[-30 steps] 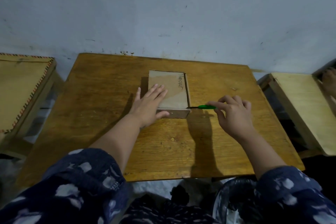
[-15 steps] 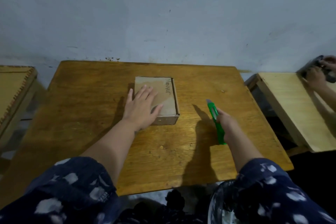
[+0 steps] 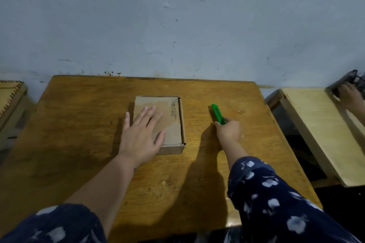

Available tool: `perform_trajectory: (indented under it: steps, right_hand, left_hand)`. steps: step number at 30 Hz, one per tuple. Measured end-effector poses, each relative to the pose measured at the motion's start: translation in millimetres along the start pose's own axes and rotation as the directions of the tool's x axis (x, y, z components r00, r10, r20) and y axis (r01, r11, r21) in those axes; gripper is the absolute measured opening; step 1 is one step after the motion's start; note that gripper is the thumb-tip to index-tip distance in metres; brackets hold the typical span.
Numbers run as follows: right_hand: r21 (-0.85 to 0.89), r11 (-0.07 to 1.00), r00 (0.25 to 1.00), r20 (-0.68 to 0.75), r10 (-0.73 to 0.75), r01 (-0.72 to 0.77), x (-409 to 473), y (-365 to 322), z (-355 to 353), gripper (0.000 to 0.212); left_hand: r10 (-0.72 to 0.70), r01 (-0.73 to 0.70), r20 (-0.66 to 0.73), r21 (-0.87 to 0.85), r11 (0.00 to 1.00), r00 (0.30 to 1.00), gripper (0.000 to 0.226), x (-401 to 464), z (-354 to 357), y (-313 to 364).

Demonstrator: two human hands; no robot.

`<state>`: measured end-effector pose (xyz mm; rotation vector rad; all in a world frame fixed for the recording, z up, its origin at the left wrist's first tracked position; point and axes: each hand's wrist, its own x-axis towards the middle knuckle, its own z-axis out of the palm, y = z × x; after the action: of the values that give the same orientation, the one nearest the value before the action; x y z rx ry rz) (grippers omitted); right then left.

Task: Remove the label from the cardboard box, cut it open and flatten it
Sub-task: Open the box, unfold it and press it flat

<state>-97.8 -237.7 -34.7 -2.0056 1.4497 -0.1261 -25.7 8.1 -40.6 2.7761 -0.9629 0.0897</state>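
Your left hand [image 3: 141,136] lies flat with its fingers straight and spread, palm down on the top of the cardboard box [image 3: 173,124], covering its left and near part; your little finger hangs off the left edge. Your right hand [image 3: 229,131] is curled round the near end of the green cutter [image 3: 217,113], which points away from you and a little to the left, its tip held off to the right of the box and apart from it. The box sits closed and whole near the middle of the wooden table [image 3: 79,144], with handwriting running along its right side; whether a label is still on it you cannot tell from here. A second, paler table [image 3: 316,134] stands just to the right, where another person's hand [image 3: 347,94] rests on a dark object at the far edge. The edge of another wooden piece [image 3: 9,94] shows at the left, and a bluish wall [image 3: 177,25] stands behind it all.
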Motion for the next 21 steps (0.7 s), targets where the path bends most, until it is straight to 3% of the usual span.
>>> perform_trajectory:
  steps: [2,4,6,9,12,17,21]
  right_hand:
    - [-0.204,0.977,0.998,-0.018,-0.066,0.061,2,-2,6,0.047]
    - [-0.267,0.949,0.979,-0.061,-0.192,0.169,-6,-5,13,0.047]
    - [-0.147,0.928,0.931,-0.087,-0.356,0.341,-22,-15,23,0.039]
    - [0.173,0.851,0.858,0.051,-0.511,0.496,-50,-34,40,0.035]
    - [0.282,0.822,0.838,0.098,-0.537,0.494,-69,-38,42,0.036]
    - [0.272,0.824,0.827,0.136,-0.545,0.498,-74,-35,39,0.037]
    - [0.248,0.898,0.906,0.129,-0.403,0.364,-64,-29,33,0.038]
  left_hand:
    - [-0.006,0.006,0.003,-0.009,1.0,1.0,0.066,0,0,0]
    - [-0.012,0.012,0.006,-0.012,1.0,1.0,0.065,0,0,0]
    - [-0.015,0.015,0.007,-0.009,1.0,1.0,0.065,0,0,0]
    - [-0.022,0.022,0.005,-0.005,1.0,1.0,0.065,-1,0,1]
    - [-0.027,0.027,0.006,0.001,1.0,1.0,0.063,0,1,1]
    - [-0.025,0.025,0.009,0.002,1.0,1.0,0.064,-2,-1,3]
    - [-0.026,0.027,0.03,-0.026,0.999,0.999,0.064,-4,-2,2]
